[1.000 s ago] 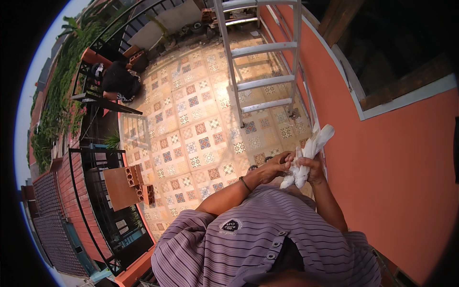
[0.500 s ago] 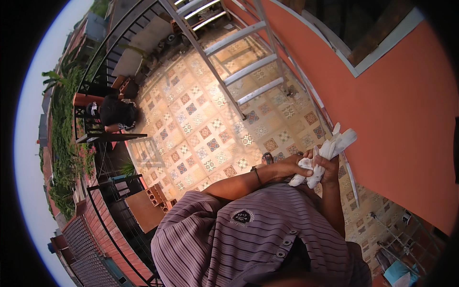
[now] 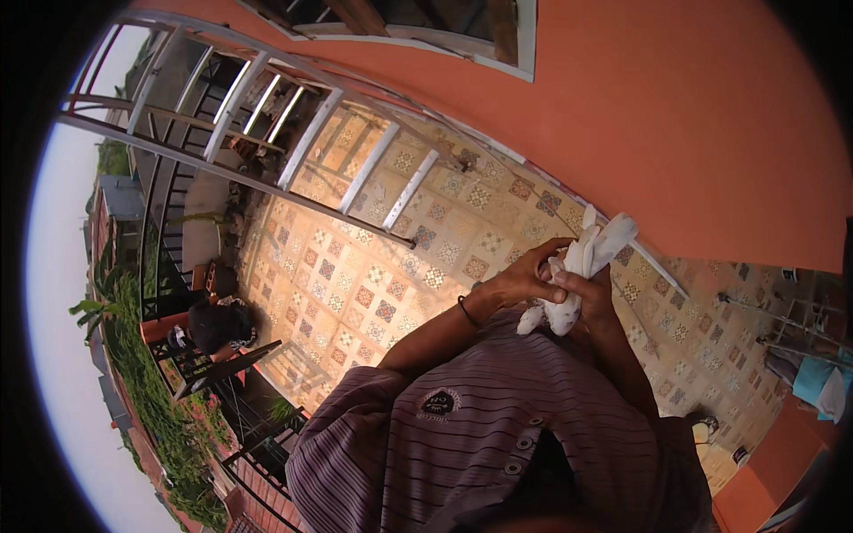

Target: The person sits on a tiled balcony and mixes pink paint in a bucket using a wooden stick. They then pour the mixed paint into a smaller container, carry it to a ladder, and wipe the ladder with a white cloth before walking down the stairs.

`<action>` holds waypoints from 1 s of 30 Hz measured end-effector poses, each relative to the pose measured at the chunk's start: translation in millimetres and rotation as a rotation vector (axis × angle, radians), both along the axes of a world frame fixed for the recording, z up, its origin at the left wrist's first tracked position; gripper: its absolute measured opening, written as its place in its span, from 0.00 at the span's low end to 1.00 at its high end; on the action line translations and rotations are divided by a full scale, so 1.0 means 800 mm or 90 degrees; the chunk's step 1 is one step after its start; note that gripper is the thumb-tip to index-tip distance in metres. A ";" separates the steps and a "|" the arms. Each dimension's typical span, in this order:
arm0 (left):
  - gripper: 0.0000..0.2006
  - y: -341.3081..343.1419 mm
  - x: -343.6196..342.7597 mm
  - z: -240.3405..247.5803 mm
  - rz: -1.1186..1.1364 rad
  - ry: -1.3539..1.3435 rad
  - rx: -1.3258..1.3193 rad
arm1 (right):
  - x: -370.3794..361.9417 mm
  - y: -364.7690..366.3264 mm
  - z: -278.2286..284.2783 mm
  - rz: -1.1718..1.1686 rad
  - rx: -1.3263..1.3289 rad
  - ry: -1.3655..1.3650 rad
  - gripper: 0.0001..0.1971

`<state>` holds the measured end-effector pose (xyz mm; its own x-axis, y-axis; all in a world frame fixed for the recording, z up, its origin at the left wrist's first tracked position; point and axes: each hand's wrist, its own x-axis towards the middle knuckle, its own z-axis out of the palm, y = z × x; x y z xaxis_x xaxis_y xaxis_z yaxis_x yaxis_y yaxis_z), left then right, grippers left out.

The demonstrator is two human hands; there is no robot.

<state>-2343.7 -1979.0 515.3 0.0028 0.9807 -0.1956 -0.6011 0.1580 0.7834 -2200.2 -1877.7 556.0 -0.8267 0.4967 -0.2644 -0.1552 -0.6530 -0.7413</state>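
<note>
While both hands meet in front of the torso, the left hand [image 3: 531, 275] and the right hand [image 3: 593, 298] hold one white cloth bundle [image 3: 582, 258] between them. Left fingers: curled against the left side of the bundle, pinching it with the thumb. Right fingers: wrapped around the right side, thumb pressed across the front. Contact behind the cloth is hidden and cannot be told.

The bundle is tilted. Its flared end projects beyond the fingers, up and to the right; its folded, rounded end projects below them, toward the striped shirt [image 3: 498, 400]. A dark wristband [image 3: 466, 309] encircles the left wrist, below and left of the fingers.

Patterned floor tiles [image 3: 373, 293] extend ahead and to the left of the fingers. A metal ladder [image 3: 310, 139] stands beyond the fingers to the left, well apart. An orange wall [image 3: 702, 133] rises beyond and to the right. A second person [image 3: 218, 327], in a dark top, is far to the left of the fingers.
</note>
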 end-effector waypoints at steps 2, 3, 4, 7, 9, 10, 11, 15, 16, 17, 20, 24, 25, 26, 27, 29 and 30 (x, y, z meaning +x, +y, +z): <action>0.56 0.019 0.016 0.003 -0.028 -0.117 -0.066 | 0.022 0.018 -0.001 -0.008 -0.010 -0.015 0.17; 0.54 0.026 0.026 0.003 -0.032 -0.106 -0.068 | 0.037 0.020 -0.002 -0.059 -0.065 -0.036 0.15; 0.52 0.032 0.033 0.003 -0.059 -0.067 -0.114 | 0.041 0.028 -0.006 -0.050 -0.031 -0.008 0.17; 0.50 0.050 0.050 -0.004 -0.119 -0.028 -0.141 | 0.071 0.028 -0.012 -0.093 -0.007 -0.170 0.23; 0.51 0.062 0.049 -0.011 -0.180 -0.024 -0.144 | 0.081 0.021 -0.016 -0.133 0.311 -0.229 0.23; 0.51 0.067 0.048 -0.014 -0.230 -0.009 -0.151 | 0.086 0.016 -0.016 -0.189 0.359 -0.192 0.23; 0.51 0.073 0.045 -0.018 -0.270 0.007 -0.167 | 0.089 0.014 -0.018 -0.226 0.297 -0.166 0.23; 0.51 0.096 0.045 -0.038 -0.452 0.033 -0.174 | 0.116 0.007 -0.020 -0.353 0.544 -0.313 0.22; 0.53 0.101 0.046 -0.045 -0.509 0.049 -0.196 | 0.123 0.002 -0.019 -0.385 0.567 -0.308 0.24; 0.54 0.105 0.049 -0.052 -0.560 0.037 -0.178 | 0.130 -0.003 -0.017 -0.384 0.513 -0.286 0.24; 0.54 0.119 0.057 -0.072 -0.632 -0.051 -0.143 | 0.142 -0.028 -0.008 -0.407 0.376 -0.196 0.24; 0.53 0.157 0.080 -0.076 -0.784 0.004 -0.103 | 0.171 -0.048 0.007 -0.416 0.226 -0.106 0.22; 0.52 0.170 0.093 -0.072 -0.823 -0.017 -0.099 | 0.184 -0.049 0.010 -0.427 0.207 -0.112 0.21; 0.52 0.182 0.107 -0.065 -0.854 -0.044 -0.084 | 0.197 -0.050 0.011 -0.437 0.190 -0.115 0.21; 0.50 0.193 0.125 -0.058 -0.868 -0.030 -0.090 | 0.211 -0.048 0.011 -0.448 0.189 -0.119 0.21; 0.48 0.204 0.169 -0.040 -0.878 -0.017 -0.081 | 0.245 -0.045 0.008 -0.463 0.190 -0.123 0.21; 0.42 0.212 0.195 -0.033 -0.916 0.011 -0.059 | 0.266 -0.042 0.005 -0.414 0.157 -0.148 0.29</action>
